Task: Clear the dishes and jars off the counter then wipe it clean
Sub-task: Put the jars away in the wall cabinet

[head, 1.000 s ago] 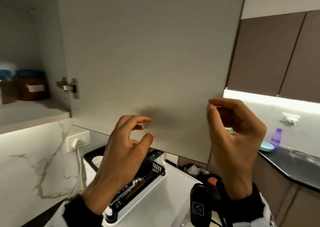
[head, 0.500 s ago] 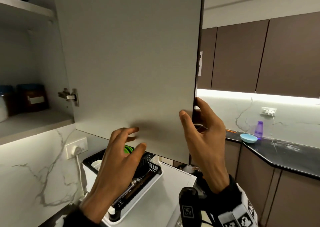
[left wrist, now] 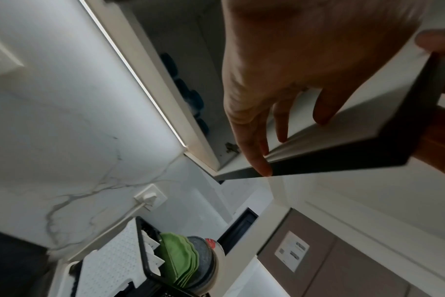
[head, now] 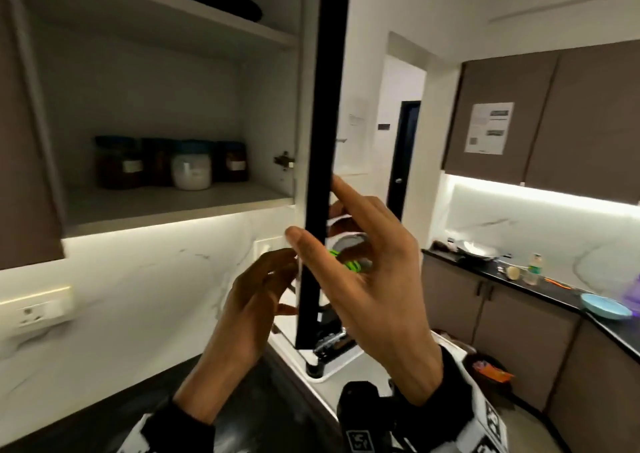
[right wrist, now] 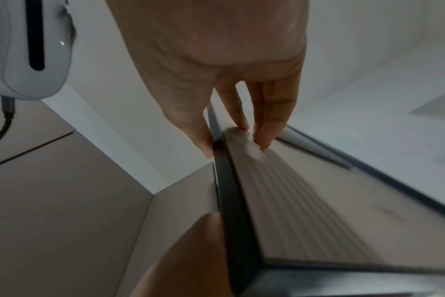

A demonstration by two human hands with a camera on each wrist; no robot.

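Note:
The upper cabinet door (head: 318, 175) stands edge-on to me, its dark edge running down the middle of the head view. My right hand (head: 316, 210) pinches that free edge, thumb on the inner side and fingers on the outer face; the right wrist view shows the same hold (right wrist: 236, 146) on the door (right wrist: 231, 201). My left hand (head: 273, 279) is behind the door with straight fingers (left wrist: 280, 124) touching its pale inner face (left wrist: 368, 100). Several jars (head: 190, 168) with blue lids stand on the lower shelf inside.
A dish rack (head: 332, 342) with green plates (left wrist: 178, 259) sits below the door on the white surface. The dark counter (head: 259, 400) lies under my arms. On the right counter are a blue bowl (head: 604, 305), a pan (head: 476, 248) and a bottle (head: 535, 267). A wall socket (head: 41, 309) is at left.
My right hand has taken hold of the door's free edge. The door, first seen by its inner face, now shows edge-on, and the view has turned left onto the shelf with jars.

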